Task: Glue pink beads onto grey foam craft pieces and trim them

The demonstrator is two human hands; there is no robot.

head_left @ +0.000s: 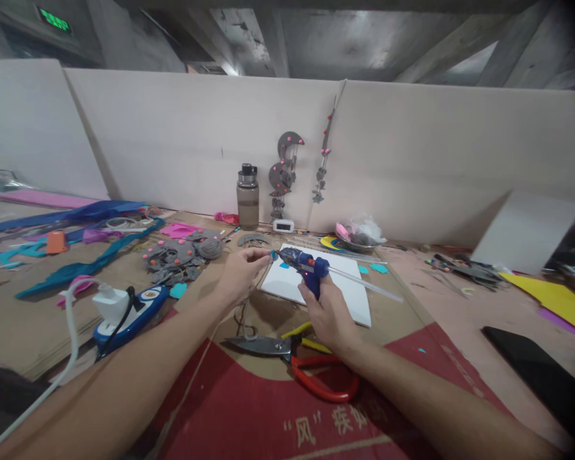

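Observation:
My right hand [332,311] is wrapped round the handle of a blue hot glue gun [306,263], a clear glue stick [364,282] jutting from its back. The gun's nozzle points left, at a small teal piece [273,255] pinched between the fingertips of my left hand [242,275]. Whether nozzle and piece touch, I cannot tell. Beneath the gun lies a white sheet [359,300] with teal scraps on and beside it. Scissors [263,346] with a red and a yellow handle rest open below my hands.
A power strip [138,317] with a white plug sits at left, near grey felt pieces [172,252] and coloured strips. A water bottle [248,198] and a small white clock [283,226] stand by the wall. A black phone [531,364] lies at right.

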